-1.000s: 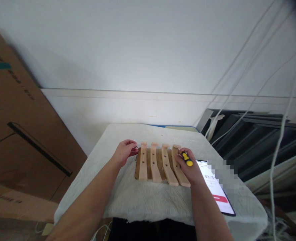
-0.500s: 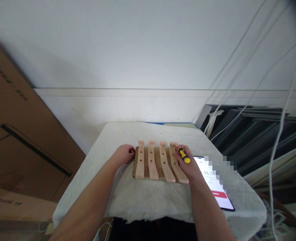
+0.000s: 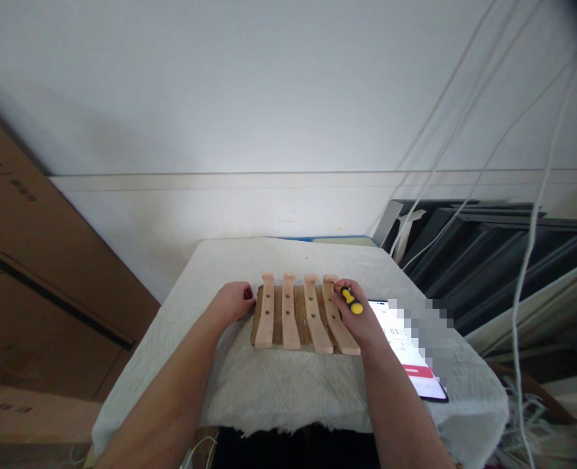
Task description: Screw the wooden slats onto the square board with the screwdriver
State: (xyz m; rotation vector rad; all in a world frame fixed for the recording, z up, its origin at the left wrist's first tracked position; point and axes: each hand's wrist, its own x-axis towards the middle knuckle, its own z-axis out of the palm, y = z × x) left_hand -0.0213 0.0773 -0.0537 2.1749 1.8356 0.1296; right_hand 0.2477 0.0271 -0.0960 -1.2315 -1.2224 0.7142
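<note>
A brown board lies on the white cloth, carrying several pale wooden strips shaped like hooks. Each strip, such as the leftmost wooden hook, has two dark screw holes or screw heads along it; I cannot tell which. My right hand rests by the rightmost wooden hook, fingers wrapped round a stubby yellow-and-black screwdriver. The screwdriver's tip is hidden. Beside the board's left edge is my left hand, its fingers curled together; what they hold, if anything, cannot be made out.
A phone with a lit timer screen lies right of my right forearm on the cloth-covered table. Cardboard boxes stand at the left. White cables hang at the right before dark panels. A wall rises behind.
The whole view has shifted slightly, so the table, board and hands appear a little further left. Both hands keep nearly the same places by the board, the screwdriver still in the right.
</note>
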